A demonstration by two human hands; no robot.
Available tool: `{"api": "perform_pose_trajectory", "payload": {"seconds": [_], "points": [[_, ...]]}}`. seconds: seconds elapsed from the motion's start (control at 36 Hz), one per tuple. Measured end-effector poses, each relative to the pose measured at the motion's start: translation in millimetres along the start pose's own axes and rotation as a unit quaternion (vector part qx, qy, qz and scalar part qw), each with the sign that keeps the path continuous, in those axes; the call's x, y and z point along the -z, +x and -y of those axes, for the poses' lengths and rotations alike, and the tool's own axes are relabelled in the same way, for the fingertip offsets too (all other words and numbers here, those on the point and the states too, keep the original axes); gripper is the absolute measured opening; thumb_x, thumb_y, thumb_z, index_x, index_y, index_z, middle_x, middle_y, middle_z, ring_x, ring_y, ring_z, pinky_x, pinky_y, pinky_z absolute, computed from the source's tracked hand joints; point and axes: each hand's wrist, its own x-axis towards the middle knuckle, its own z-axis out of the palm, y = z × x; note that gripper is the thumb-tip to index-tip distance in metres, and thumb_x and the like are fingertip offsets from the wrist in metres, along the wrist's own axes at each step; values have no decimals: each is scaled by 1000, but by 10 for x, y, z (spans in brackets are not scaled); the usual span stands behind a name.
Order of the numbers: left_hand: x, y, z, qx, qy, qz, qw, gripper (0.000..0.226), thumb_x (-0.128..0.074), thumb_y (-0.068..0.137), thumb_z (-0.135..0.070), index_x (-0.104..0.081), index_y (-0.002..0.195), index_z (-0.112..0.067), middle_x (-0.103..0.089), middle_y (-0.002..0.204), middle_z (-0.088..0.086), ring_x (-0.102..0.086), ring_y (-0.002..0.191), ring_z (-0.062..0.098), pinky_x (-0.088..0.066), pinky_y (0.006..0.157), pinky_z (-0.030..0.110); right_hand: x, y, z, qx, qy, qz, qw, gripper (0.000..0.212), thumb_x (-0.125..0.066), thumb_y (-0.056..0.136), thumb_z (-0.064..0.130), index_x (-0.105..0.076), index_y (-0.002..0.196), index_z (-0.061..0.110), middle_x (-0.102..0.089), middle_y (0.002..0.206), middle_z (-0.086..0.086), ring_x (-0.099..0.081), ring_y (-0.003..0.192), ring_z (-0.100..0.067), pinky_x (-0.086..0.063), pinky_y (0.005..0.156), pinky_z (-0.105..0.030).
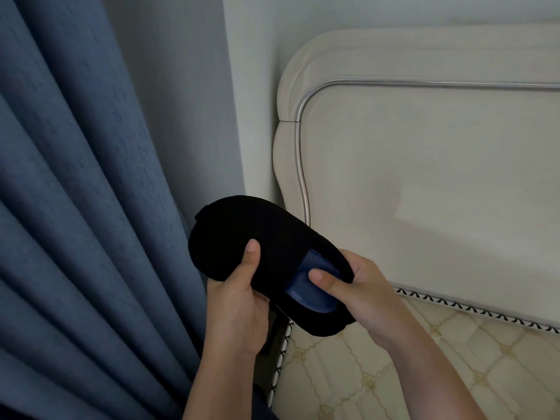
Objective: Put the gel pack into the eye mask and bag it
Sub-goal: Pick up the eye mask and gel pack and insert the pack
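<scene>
A black fabric eye mask (239, 228) is held in the air in front of me, between both hands. My left hand (239, 301) grips its lower left part, thumb on top of the fabric. A blue gel pack (309, 283) shows through the slit at the mask's right end, most of it hidden inside. My right hand (360, 292) holds that right end, with its thumb pressed on the gel pack. No bag is in view.
Blue curtains (75, 192) hang at the left. A cream padded headboard (424, 162) stands at the right, with a patterned mattress (409, 365) below it. A pale wall (242, 71) lies between curtain and headboard.
</scene>
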Motion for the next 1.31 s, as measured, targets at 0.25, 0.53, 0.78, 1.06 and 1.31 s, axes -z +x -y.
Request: {"api": "perform_pose_trajectory", "payload": {"seconds": [0.25,0.53,0.78,1.06,1.31], "points": [[71,76,-108,-52,17,-37,998,32,-64,67,-30,-64,98,-21,-75,90,-7,-70,86,8,-57,65,22,87,-24,52,1,8,-4,1000,44,-73,54,40,-68,94,23,-75,86,4,-70,81,-11,-51,61,-18],[18,50,-105,-31,17,-6,999,47,-69,61,-34,-63,105,-17,-74,97,-3,-70,90,11,-57,70,25,60,-1,56,24,-4,-37,999,6,-68,77,27,-70,81,32,-74,81,7,-69,76,-8,-51,60,-17],[-28,43,-70,-30,22,-13,999,34,-68,63,-22,-67,97,-20,-75,88,-7,-70,86,9,-57,65,23,58,4,62,32,-1,-52,998,15,-67,81,16,-67,85,30,-73,80,10,-68,75,-6,-51,60,-16],[-74,-31,-36,91,54,90,990,40,-58,73,-19,-62,112,-10,-71,109,9,-68,99,21,-58,75,28,100,-20,124,-13,47,-14,999,40,-76,53,39,-68,90,26,-75,85,4,-70,80,-11,-52,60,-18],[-78,-64,-180,177,-56,135,973,34,-50,81,-25,-72,98,-7,-71,106,11,-69,94,21,-58,71,30,165,-29,150,-50,81,92,991,35,-80,64,13,-67,97,14,-75,91,-3,-70,85,-16,-52,66,-20]]}}
